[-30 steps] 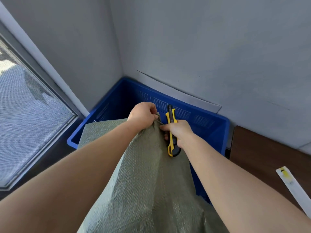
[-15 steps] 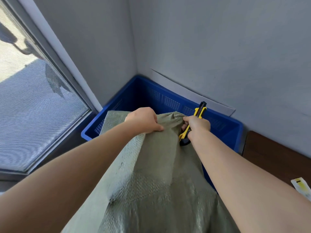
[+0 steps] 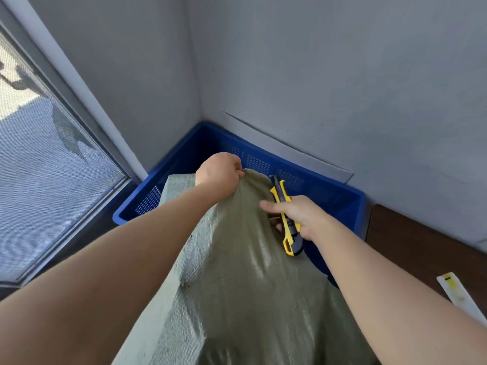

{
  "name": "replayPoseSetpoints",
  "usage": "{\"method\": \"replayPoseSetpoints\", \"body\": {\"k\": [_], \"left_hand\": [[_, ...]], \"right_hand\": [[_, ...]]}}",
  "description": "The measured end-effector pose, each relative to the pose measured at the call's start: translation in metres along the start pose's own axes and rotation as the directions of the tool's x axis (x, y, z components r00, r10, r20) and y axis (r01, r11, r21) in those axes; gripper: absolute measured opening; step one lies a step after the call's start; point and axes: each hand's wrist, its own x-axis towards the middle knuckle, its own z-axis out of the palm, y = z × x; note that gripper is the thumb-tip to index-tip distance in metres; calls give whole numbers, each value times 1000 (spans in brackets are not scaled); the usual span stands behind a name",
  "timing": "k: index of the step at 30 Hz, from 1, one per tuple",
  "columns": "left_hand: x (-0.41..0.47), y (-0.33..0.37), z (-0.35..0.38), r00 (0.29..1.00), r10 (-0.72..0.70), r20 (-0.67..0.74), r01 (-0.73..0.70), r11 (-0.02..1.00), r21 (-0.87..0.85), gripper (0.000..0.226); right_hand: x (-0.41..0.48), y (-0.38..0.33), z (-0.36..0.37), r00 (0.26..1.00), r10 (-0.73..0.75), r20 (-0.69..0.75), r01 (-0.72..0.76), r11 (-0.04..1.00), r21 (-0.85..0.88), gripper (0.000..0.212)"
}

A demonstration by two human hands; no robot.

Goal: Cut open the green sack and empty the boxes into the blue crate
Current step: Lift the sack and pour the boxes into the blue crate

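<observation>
Head view, left to right. A window [image 3: 52,193] fills the left edge. The blue crate [image 3: 147,201] sits in the wall corner. The green sack [image 3: 250,272] lies across the crate's near edge, with its gathered top end over the crate interior, so the contents would probably drop straight in once the sack is cut.

The left hand [image 3: 218,175] grips the bunched top of the sack in a closed fist. This pulls the fabric taut, which a blade needs for a clean cut. The right hand [image 3: 303,217] is wrapped around the yellow utility knife [image 3: 286,219], thumb extended toward the sack, tip pointing at the crate's far edge. Whether the blade is extended cannot be determined.

No boxes are visible and no cut is evident. A brown surface [image 3: 421,246] at the right carries a white strip [image 3: 456,291].
</observation>
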Motion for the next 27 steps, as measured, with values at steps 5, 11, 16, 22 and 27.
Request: {"method": "replayPoseSetpoints", "body": {"k": [5,11,16,22,27], "left_hand": [[8,4,9,1000,0,-3,-1,998,-69,11],[7,3,14,1000,-13,11,15,981,-196,11],[-4,-11,7,990,18,142,12,979,-204,32],[-28,-37,-3,905,-21,425,4,999,41,59],[-42,-48,-8,820,-59,569,-2,994,106,58]], "right_hand": [[-1,5,14,1000,-23,6,23,1000,4,34],[3,4,21,997,-21,-76,27,997,73,20],[11,-7,22,978,-46,-202,80,983,163,15],[15,-10,24,956,66,-285,45,929,368,19],[20,-9,29,920,127,-371,34,916,399,25]]}}
